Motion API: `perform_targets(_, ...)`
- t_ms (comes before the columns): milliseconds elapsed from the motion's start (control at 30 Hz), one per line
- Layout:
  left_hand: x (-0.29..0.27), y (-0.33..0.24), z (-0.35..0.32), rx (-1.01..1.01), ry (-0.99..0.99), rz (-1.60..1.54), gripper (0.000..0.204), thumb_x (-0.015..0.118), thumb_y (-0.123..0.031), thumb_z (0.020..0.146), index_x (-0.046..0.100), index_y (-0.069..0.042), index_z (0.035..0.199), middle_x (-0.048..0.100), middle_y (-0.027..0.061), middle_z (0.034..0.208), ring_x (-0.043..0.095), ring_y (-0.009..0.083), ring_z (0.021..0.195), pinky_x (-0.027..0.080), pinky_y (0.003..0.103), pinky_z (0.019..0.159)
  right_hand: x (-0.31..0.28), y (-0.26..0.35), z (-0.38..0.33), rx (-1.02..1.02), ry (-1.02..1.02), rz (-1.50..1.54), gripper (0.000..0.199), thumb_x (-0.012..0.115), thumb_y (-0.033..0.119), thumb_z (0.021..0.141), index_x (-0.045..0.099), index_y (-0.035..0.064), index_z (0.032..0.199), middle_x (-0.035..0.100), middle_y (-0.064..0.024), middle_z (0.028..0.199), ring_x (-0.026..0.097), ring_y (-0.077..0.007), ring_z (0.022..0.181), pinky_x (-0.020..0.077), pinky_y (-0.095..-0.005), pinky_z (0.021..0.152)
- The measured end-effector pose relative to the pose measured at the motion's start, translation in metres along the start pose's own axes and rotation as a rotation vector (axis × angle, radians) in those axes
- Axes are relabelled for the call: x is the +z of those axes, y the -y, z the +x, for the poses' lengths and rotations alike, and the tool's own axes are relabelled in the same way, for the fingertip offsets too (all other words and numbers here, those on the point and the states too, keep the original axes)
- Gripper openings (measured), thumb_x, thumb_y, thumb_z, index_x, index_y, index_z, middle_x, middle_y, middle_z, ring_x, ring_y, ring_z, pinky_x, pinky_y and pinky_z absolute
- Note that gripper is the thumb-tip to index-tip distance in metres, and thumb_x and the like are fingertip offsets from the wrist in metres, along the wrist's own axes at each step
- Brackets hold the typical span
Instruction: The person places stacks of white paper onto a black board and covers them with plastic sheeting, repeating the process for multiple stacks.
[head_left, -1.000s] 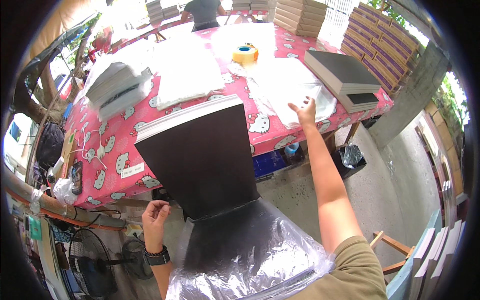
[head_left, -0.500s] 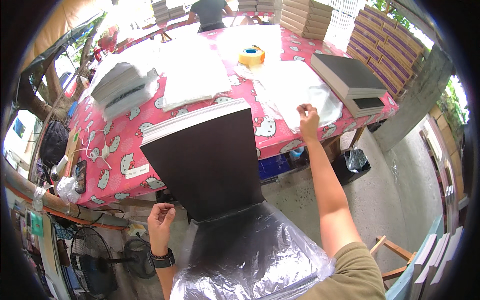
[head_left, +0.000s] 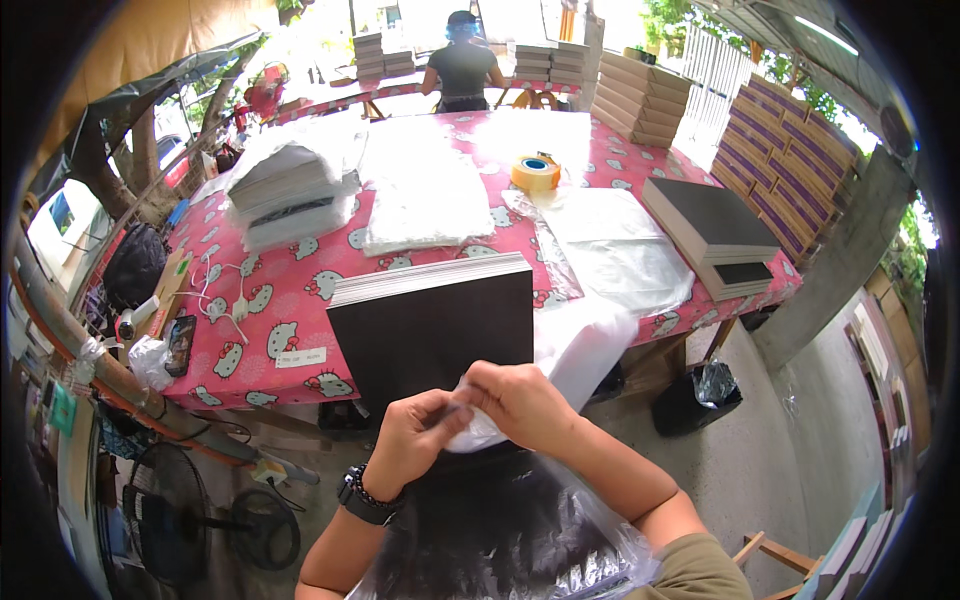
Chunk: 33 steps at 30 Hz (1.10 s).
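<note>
My left hand [head_left: 418,437] and my right hand [head_left: 522,402] meet in front of me, each pinching the edge of a clear plastic bag [head_left: 592,335] that trails toward the table. Behind them a stack of white-edged sheets or books with a black cover [head_left: 430,325] stands at the table's near edge. Below my wrists, shiny clear plastic [head_left: 490,530] lies over a dark surface near my lap. Just beyond the bag I hold, a pile of clear plastic bags [head_left: 625,245] rests on the table.
The pink patterned table [head_left: 300,335] bears a tape roll [head_left: 536,171], a plastic-wrapped stack [head_left: 290,190], a white plastic pile [head_left: 425,205] and black-covered books [head_left: 710,215]. Cartons [head_left: 785,155] rise at right. A fan [head_left: 170,515] and a bin [head_left: 697,400] stand below. A person [head_left: 463,65] sits beyond.
My right hand has come back from the plastic pile with a bag. My left hand has risen to meet it, and both now grip the bag's edge. The view has tilted up.
</note>
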<state>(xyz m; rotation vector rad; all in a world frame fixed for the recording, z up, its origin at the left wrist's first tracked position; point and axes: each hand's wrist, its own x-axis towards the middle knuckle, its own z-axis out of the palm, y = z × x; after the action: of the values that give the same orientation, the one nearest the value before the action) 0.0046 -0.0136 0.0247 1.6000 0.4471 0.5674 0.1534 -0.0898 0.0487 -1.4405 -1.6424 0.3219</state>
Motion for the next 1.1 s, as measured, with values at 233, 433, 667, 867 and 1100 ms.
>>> perform_targets(233, -0.004, 0.010, 0.003, 0.105, -0.297, -0.342, 0.016, 0.063, -0.007, 0.076, 0.049, -0.006, 0.068, 0.050, -0.0047, 0.065, 0.042, 0.0003, 0.060, 0.033, 0.016, 0.052, 0.016, -0.015, 0.000, 0.256, -0.041, 0.465, 0.015, 0.065, 0.011, 0.074, 0.057, -0.0009, 0.078, 0.056, -0.0011, 0.067, 0.049, -0.0041, 0.063, 0.0421, -0.0201, 0.058)
perform_targets(433, 0.000, 0.009, 0.005, -0.108, -0.154, -0.652, 0.014, 0.064, -0.008, 0.075, 0.052, -0.004, 0.081, 0.055, -0.0005, 0.072, 0.050, 0.0037, 0.068, 0.039, 0.017, 0.060, 0.027, -0.022, -0.003, 0.259, -0.127, 0.584, 0.013, 0.060, 0.011, 0.079, 0.056, -0.0010, 0.077, 0.057, -0.0001, 0.068, 0.048, -0.0037, 0.064, 0.0411, -0.0193, 0.057)
perform_targets(667, -0.004, 0.036, 0.006, 0.039, -0.126, -0.647, 0.017, 0.061, -0.017, 0.079, 0.056, -0.004, 0.090, 0.058, 0.0005, 0.082, 0.053, 0.0063, 0.071, 0.042, 0.019, 0.063, 0.036, -0.013, -0.007, 0.213, -0.182, 0.235, 0.011, 0.055, 0.009, 0.080, 0.052, -0.0011, 0.079, 0.053, -0.0114, 0.062, 0.052, -0.0151, 0.056, 0.0408, -0.0263, 0.052)
perform_targets(867, 0.011, 0.019, -0.004, -0.021, -0.146, -0.976, 0.030, 0.054, -0.032, 0.083, 0.052, -0.004, 0.093, 0.057, 0.0032, 0.082, 0.054, 0.0120, 0.074, 0.043, 0.024, 0.067, 0.038, -0.022, 0.003, 0.080, -0.299, 0.100, 0.011, 0.054, 0.009, 0.080, 0.050, -0.0007, 0.075, 0.054, -0.0157, 0.064, 0.054, -0.0304, 0.057, 0.0424, -0.0311, 0.051)
perform_targets(1100, -0.011, 0.036, 0.000, 0.092, -0.181, -0.806, 0.028, 0.052, -0.034, 0.084, 0.047, -0.007, 0.085, 0.054, 0.0012, 0.078, 0.050, 0.0089, 0.070, 0.041, 0.022, 0.063, 0.015, -0.038, -0.003, 0.125, 0.408, 0.787, 0.023, 0.054, 0.022, 0.084, 0.055, -0.0006, 0.089, 0.055, -0.0031, 0.080, 0.049, -0.0081, 0.078, 0.0414, -0.0244, 0.071)
